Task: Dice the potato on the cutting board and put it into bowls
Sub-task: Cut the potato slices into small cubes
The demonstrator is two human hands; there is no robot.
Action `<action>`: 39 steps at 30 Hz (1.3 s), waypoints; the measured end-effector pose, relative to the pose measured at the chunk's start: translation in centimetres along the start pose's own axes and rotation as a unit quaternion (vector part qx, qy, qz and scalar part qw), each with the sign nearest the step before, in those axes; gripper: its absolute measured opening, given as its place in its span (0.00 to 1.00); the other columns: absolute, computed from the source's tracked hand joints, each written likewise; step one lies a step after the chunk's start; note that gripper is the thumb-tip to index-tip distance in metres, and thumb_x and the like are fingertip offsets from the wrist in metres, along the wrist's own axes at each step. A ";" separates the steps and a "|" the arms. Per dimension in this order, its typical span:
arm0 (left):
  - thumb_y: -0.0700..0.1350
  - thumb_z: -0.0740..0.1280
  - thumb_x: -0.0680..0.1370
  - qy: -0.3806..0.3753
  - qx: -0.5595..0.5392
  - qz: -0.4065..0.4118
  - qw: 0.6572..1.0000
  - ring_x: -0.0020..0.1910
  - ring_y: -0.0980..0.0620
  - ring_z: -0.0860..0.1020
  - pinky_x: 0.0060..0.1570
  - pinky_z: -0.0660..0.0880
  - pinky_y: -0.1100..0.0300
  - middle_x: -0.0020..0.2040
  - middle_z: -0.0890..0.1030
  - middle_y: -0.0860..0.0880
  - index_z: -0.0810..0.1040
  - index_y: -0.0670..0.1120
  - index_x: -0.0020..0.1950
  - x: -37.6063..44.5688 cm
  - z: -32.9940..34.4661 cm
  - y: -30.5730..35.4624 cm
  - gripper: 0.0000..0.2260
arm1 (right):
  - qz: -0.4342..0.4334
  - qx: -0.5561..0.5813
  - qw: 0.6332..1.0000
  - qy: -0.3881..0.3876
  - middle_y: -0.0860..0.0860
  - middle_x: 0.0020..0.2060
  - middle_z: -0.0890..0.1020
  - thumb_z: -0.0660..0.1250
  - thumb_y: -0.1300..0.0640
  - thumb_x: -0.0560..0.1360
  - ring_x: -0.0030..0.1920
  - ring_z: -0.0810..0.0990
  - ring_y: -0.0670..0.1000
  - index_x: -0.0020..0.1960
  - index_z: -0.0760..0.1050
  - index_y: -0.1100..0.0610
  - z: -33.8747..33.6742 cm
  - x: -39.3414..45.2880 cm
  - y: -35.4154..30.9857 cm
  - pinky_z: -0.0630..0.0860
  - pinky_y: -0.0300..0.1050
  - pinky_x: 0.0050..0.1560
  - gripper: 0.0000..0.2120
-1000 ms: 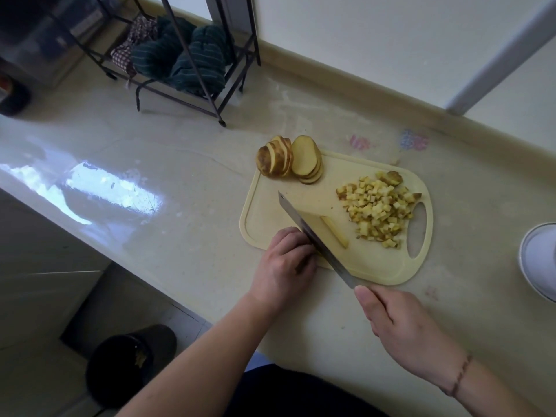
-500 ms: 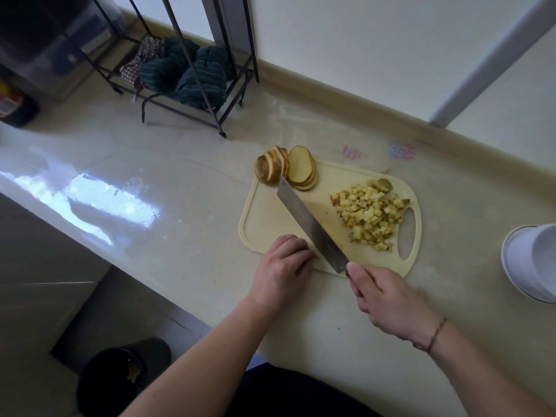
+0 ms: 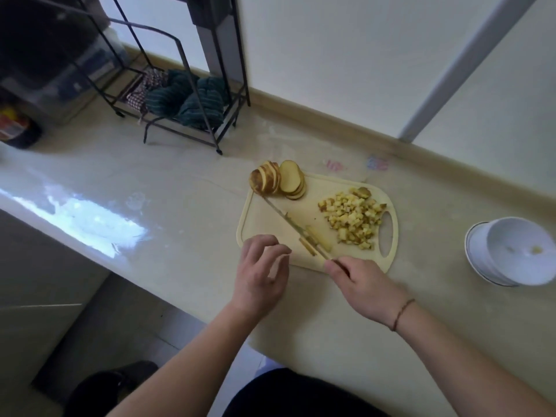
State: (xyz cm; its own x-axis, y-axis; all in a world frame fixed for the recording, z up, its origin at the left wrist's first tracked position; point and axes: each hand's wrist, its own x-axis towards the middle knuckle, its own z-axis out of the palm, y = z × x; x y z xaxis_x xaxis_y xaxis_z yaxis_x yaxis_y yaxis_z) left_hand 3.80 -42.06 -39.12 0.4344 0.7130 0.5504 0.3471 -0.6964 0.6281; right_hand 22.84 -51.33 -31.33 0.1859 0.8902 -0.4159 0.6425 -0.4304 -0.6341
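Note:
A pale yellow cutting board [image 3: 304,212] lies on the counter. Sliced potato rounds [image 3: 278,181] lean at its far left corner. A heap of diced potato [image 3: 352,216] covers the board's right side. My right hand [image 3: 364,288] grips the knife [image 3: 290,224], whose blade stands edge-down across the board's near part with potato strips [image 3: 317,240] on both sides of it. My left hand [image 3: 260,276] hovers at the board's near left edge, fingers apart and holding nothing. Stacked white bowls [image 3: 514,251] sit to the right, with a couple of potato bits inside the top one.
A black wire rack [image 3: 192,115] with dark folded cloths stands at the back left of the counter. A dark bottle [image 3: 16,127] is at the far left. The counter's front edge runs just below my hands, with a dark bin [image 3: 111,383] on the floor beneath.
The knife blade has turned from flat-looking to edge-down through the potato piece. My left hand has lifted off the board and spread its fingers. The view has tilted up.

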 end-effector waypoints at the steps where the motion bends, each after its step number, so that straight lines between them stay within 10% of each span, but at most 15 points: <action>1: 0.36 0.70 0.77 0.003 0.002 0.014 1.000 0.48 0.43 0.77 0.51 0.74 0.54 0.49 0.79 0.44 0.77 0.45 0.53 0.6 -0.5 0.4 0.07 | -0.012 -0.046 0.999 0.005 0.48 0.30 0.76 0.46 0.30 0.73 0.32 0.75 0.48 0.36 0.67 0.50 0.3 -0.1 -0.1 0.68 0.47 0.34 0.26; 4: 0.40 0.71 0.77 -0.079 0.031 0.070 0.994 0.49 0.44 0.78 0.52 0.75 0.52 0.48 0.82 0.47 0.82 0.44 0.50 3.7 -1.7 1.3 0.04 | -0.027 -0.158 0.987 0.003 0.51 0.35 0.78 0.43 0.29 0.74 0.37 0.78 0.53 0.42 0.67 0.50 0.9 -0.6 -0.5 0.72 0.49 0.35 0.27; 8: 0.48 0.71 0.78 -0.385 0.116 -0.040 0.915 0.58 0.46 0.78 0.57 0.77 0.49 0.60 0.81 0.49 0.82 0.48 0.63 7.9 -2.0 1.5 0.14 | -0.029 -0.254 0.967 -0.013 0.52 0.44 0.82 0.44 0.33 0.79 0.45 0.81 0.56 0.54 0.69 0.52 1.3 -1.5 -1.1 0.75 0.50 0.41 0.26; 12: 0.49 0.73 0.78 -0.477 0.123 -0.090 0.866 0.61 0.47 0.77 0.62 0.75 0.49 0.64 0.78 0.49 0.81 0.49 0.66 10.5 -0.8 1.0 0.17 | -0.044 -0.296 0.954 -0.003 0.53 0.46 0.82 0.43 0.34 0.79 0.47 0.82 0.56 0.55 0.68 0.52 1.4 -2.1 -1.1 0.70 0.49 0.39 0.26; 25: 0.47 0.71 0.79 -0.549 0.134 0.069 0.822 0.52 0.44 0.79 0.50 0.77 0.49 0.57 0.77 0.48 0.80 0.46 0.60 11.6 1.4 -0.2 0.11 | -0.051 -0.284 0.957 -0.028 0.51 0.46 0.81 0.42 0.31 0.78 0.47 0.81 0.54 0.50 0.64 0.49 0.3 -5.5 -0.2 0.70 0.49 0.40 0.24; 32: 0.55 0.72 0.78 -0.585 0.174 0.141 0.780 0.64 0.48 0.74 0.55 0.76 0.53 0.74 0.68 0.51 0.69 0.52 0.78 12.7 2.6 -0.9 0.29 | -0.011 -0.311 0.950 -0.007 0.47 0.47 0.81 0.15 0.24 0.56 0.48 0.81 0.51 0.48 0.63 0.46 -1.1 -10.6 4.9 0.69 0.47 0.41 0.48; 39: 0.54 0.70 0.80 -0.579 0.156 0.106 0.793 0.59 0.46 0.77 0.56 0.77 0.50 0.67 0.74 0.50 0.75 0.49 0.71 11.7 2.9 -0.9 0.20 | 0.050 -0.253 0.962 0.085 0.40 0.30 0.74 0.28 0.19 0.63 0.39 0.80 0.48 0.41 0.68 0.46 -1.9 -15.1 9.4 0.70 0.42 0.35 0.41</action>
State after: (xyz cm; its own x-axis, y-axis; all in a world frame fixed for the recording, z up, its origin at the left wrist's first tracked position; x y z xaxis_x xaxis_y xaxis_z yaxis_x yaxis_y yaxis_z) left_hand 10.96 -33.29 -34.81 0.9201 0.1505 -0.3615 0.2749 -0.9057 0.3226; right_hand 27.51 -68.56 -29.75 0.3564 0.8786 -0.3179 0.8871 -0.4250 -0.1802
